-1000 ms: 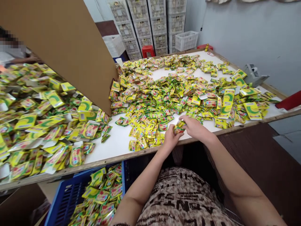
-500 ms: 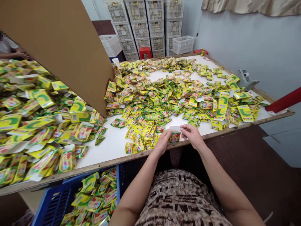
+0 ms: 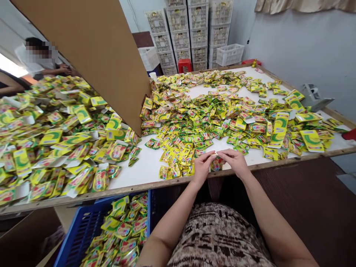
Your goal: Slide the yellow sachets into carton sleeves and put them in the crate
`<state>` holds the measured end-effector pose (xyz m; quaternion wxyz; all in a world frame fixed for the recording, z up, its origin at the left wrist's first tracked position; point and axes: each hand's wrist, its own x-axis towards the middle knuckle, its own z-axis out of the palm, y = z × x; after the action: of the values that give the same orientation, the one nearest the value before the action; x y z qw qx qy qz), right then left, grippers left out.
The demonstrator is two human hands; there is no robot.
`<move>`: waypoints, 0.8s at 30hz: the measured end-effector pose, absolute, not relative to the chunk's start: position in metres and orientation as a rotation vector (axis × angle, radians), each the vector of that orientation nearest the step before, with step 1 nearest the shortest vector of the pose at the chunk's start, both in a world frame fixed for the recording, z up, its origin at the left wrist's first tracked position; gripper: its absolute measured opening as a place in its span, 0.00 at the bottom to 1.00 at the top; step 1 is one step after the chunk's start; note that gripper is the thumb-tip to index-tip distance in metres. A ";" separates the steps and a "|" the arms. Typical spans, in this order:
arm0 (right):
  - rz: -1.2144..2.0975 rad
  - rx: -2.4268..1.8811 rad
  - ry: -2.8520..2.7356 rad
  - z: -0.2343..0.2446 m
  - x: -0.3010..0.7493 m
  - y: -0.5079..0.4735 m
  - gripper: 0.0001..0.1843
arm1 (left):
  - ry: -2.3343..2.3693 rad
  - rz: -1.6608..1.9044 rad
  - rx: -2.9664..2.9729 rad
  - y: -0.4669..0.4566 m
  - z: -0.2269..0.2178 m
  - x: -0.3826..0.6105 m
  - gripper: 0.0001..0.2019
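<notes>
Between both hands, at the table's near edge, is a small printed carton (image 3: 216, 165) in green, red and yellow, its printed face towards me. My left hand (image 3: 202, 167) grips its left side, thumb and fingertips at the top. From the right, my right hand (image 3: 235, 161) pinches the carton's top edge, where a thin strip of white flap shows. The fingers hide much of the upper part. Just left of my left hand lie loose yellow sachets (image 3: 178, 157). Beyond the hands spreads a heap of green and yellow sachets (image 3: 205, 115).
A brown cardboard panel (image 3: 111, 55) divides the table; a pile of cartons (image 3: 69, 144) lies left of it. Below stands a blue crate (image 3: 83, 226) of filled cartons. More cartons (image 3: 279, 129) lie right. White crates (image 3: 178, 35) are stacked behind. A person (image 3: 41, 59) sits far left.
The carton's white top flap, upright and broad before, now shows only as a thin strip under my fingers. My hands have drawn closer together. The view has swung left.
</notes>
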<state>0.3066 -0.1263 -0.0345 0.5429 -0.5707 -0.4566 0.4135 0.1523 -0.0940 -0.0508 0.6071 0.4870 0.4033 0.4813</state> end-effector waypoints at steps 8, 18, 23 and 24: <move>0.948 -1.346 -1.013 -0.038 0.305 -0.120 0.18 | 0.889 1.109 1.402 -0.082 -0.056 0.153 0.10; 0.453 -1.366 -1.565 -0.057 0.310 -0.153 0.13 | 0.762 1.036 1.938 -0.087 -0.066 0.143 0.09; 0.222 -1.706 -1.451 -0.051 0.377 -0.137 0.20 | 0.909 1.049 1.685 -0.092 -0.040 0.115 0.11; 0.106 -1.869 -1.412 -0.050 0.397 -0.130 0.22 | 0.942 0.952 1.621 -0.095 -0.033 0.093 0.11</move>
<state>0.3971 -0.1301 -0.0503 0.3877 -0.7347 -0.5551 0.0418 0.0929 -0.0950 -0.0333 0.4963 0.6694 0.3889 0.3929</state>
